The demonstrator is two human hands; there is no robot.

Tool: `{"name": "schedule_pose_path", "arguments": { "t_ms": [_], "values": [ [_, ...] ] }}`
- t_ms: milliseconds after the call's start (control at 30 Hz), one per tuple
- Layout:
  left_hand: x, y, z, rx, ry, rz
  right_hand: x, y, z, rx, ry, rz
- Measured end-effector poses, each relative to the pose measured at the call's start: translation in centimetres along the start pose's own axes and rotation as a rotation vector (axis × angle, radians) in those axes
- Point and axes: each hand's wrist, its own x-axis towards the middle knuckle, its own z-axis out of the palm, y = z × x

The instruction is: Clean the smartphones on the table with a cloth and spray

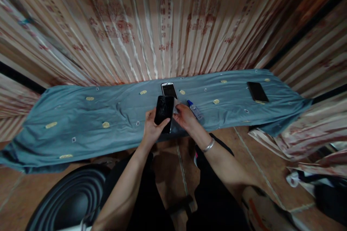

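Observation:
A black smartphone (164, 109) with a screen that looks cracked is held tilted above the cloth-covered table. My left hand (152, 127) grips it from the left and below, thumb lying across its lower front. At the phone's right edge, my right hand (185, 116) pinches a small pale wipe or cloth (176, 104), partly hidden by the fingers. Just behind the held phone lies a white smartphone (168, 89), its lower part covered from view. A small clear bottle with a blue cap (195, 109) rests on its side, right beside my right hand.
A blue-green cloth (116, 115) with yellow prints drapes the long narrow table. Toward its right end lies another dark phone or tablet (257, 92). Patterned curtains (151, 25) hang close behind. A black ridged round object (73, 198) stands on the floor at lower left.

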Motion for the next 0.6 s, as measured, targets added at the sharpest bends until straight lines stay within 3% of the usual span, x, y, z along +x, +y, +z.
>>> {"name": "schedule_pose_path", "arguments": {
  "t_ms": [233,300,500,600],
  "values": [
    [-0.2,0.3,0.4,-0.116,0.023,-0.02,-1.7,0.0,1.8,0.042,0.018,0.033],
    [-0.2,0.1,0.5,-0.173,0.023,-0.066,-2.3,0.0,2.2,-0.107,0.034,-0.045],
    [-0.3,0.2,1.0,-0.577,-0.045,-0.27,-3.9,-0.7,2.8,-0.434,-0.116,-0.279],
    [-0.4,0.8,1.2,-0.744,0.02,-0.349,-4.3,-0.8,3.0,-0.54,-0.173,-0.443]
  ]
}}
